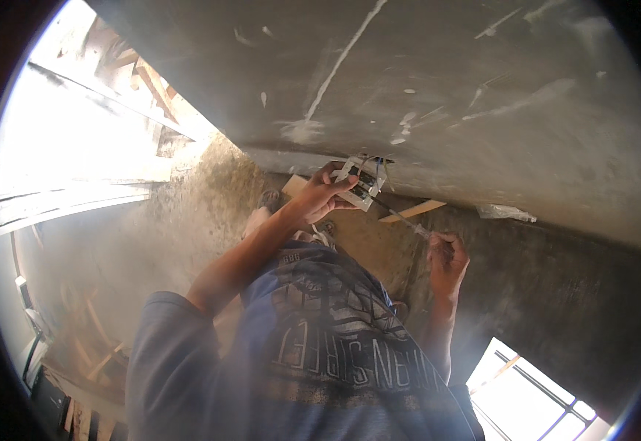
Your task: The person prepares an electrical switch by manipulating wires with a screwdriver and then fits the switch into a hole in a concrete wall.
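Observation:
My left hand (325, 197) is closed around the left edge of a white wall socket (369, 197), its dark wired back turned up toward me. Thin coloured wires (380, 167) run from the socket to an opening in the grey wall. In my right hand (447, 253) is the clear handle of a screwdriver (408, 222). Its long shaft slants up and left, and the tip meets the back of the socket. Whether the tip sits in a screw is too small to tell.
The plastered wall (438, 88) rises just beyond the socket. Below it on the floor lie a wooden strip (417, 211) and a crumpled pale plastic piece (506, 212). Bright openings show at upper left and lower right, with timber pieces (157, 87) by the left one.

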Motion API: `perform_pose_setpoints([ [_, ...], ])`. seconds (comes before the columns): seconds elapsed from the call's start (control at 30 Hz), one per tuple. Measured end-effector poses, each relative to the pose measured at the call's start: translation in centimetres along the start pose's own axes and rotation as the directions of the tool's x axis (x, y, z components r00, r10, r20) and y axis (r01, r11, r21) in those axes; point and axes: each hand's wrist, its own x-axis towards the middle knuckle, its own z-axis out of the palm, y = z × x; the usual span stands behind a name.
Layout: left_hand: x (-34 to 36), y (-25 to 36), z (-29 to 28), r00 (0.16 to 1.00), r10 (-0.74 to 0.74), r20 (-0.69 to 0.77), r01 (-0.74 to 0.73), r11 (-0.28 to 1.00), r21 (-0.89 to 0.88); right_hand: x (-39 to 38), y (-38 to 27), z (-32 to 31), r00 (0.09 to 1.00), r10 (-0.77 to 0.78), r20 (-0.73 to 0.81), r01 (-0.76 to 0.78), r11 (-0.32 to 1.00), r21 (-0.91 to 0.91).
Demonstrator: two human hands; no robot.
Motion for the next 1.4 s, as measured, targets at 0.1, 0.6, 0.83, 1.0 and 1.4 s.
perform_pose_setpoints([
  [0.1,0.3,0.0,-0.5,1.000,0.000,0.029,-0.001,0.999,0.040,0.6,-0.5,1.0,0.992,-0.061,-0.107,0.061,0.998,0.001],
  [0.6,0.3,-0.1,-0.5,0.998,-0.020,0.066,0.019,1.000,0.018,1.6,-0.4,-1.5,0.987,0.078,0.139,-0.071,0.996,-0.056],
  [0.83,0.0,0.3,-0.4,0.999,-0.040,0.035,0.040,0.999,0.012,1.5,-0.8,-1.4,0.962,0.245,0.123,-0.248,0.969,0.005],
  [1.0,0.2,0.4,-0.3,0.998,-0.054,0.038,0.053,0.998,0.014,1.5,0.7,-0.8,0.978,-0.195,0.070,0.198,0.980,-0.035],
  [1.4,0.5,-0.1,-0.6,0.997,0.019,0.069,-0.022,0.999,0.041,0.7,-1.9,0.5,1.000,0.029,0.010,-0.030,0.998,0.061],
])
